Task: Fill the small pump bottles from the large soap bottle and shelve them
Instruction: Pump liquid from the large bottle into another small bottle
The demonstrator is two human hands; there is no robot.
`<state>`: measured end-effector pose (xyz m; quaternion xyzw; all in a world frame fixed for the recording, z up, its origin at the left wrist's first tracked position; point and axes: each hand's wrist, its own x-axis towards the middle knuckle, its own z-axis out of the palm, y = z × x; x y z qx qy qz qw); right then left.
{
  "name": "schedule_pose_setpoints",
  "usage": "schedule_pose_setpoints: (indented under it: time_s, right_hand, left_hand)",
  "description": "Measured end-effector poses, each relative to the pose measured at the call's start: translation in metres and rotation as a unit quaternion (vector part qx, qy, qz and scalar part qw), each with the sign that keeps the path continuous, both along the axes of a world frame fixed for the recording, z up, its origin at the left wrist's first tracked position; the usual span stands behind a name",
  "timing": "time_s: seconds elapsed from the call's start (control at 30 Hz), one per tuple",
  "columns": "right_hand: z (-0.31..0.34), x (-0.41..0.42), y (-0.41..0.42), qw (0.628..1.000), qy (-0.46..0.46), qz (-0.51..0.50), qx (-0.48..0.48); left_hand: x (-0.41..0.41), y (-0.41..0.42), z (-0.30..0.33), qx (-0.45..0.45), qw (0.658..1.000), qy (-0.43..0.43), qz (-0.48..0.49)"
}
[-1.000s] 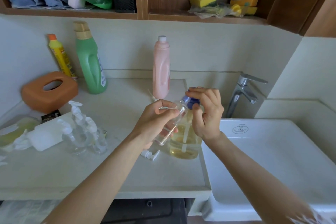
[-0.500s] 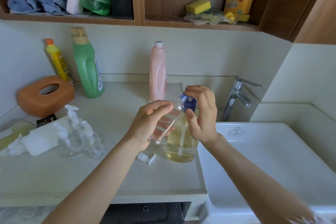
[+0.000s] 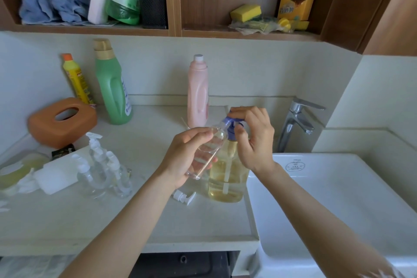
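Observation:
The large soap bottle (image 3: 226, 184), clear with yellow liquid and a blue pump head, stands at the counter's right edge by the sink. My right hand (image 3: 255, 140) rests its fingers on top of the pump head, thumb curled beside the neck. My left hand (image 3: 186, 157) grips a small clear bottle (image 3: 208, 153) without its cap, tilted with its mouth up at the pump's spout. Its white pump cap (image 3: 184, 197) lies on the counter below. Several small capped pump bottles (image 3: 102, 171) stand in a cluster at the left.
Against the back wall stand a pink bottle (image 3: 198, 92), a green jug (image 3: 111, 83) and a yellow bottle (image 3: 75, 79). An orange tissue box (image 3: 61, 119) sits at the left. The white sink (image 3: 334, 198) and tap (image 3: 297, 124) are at the right. Wooden shelves (image 3: 173, 30) above hold cloths, sponges and containers.
The view has dropped slightly, so everything sits a bit lower in the picture. Both hands stay at the pump head and the tilted small bottle, with no clear movement between them.

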<state>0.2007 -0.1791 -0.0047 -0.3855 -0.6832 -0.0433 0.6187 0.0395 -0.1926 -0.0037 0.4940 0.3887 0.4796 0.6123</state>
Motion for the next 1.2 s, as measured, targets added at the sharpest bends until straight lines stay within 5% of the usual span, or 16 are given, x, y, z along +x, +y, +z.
schedule_pose_setpoints:
  time_s: [0.3, 0.7, 1.2]
  right_hand:
    - [-0.003, 0.010, 0.005, 0.999, -0.040, 0.031, 0.019]
    - [-0.016, -0.008, 0.009, 0.998, 0.031, -0.037, 0.035]
    - [0.004, 0.015, 0.000, 0.998, -0.061, 0.022, -0.007]
  left_hand:
    - [-0.003, 0.002, 0.007, 0.012, 1.000, -0.007, -0.003]
    - [-0.006, 0.005, 0.000, -0.019, 0.999, 0.020, -0.019]
    - [-0.005, 0.003, 0.006, 0.007, 0.999, 0.006, -0.033]
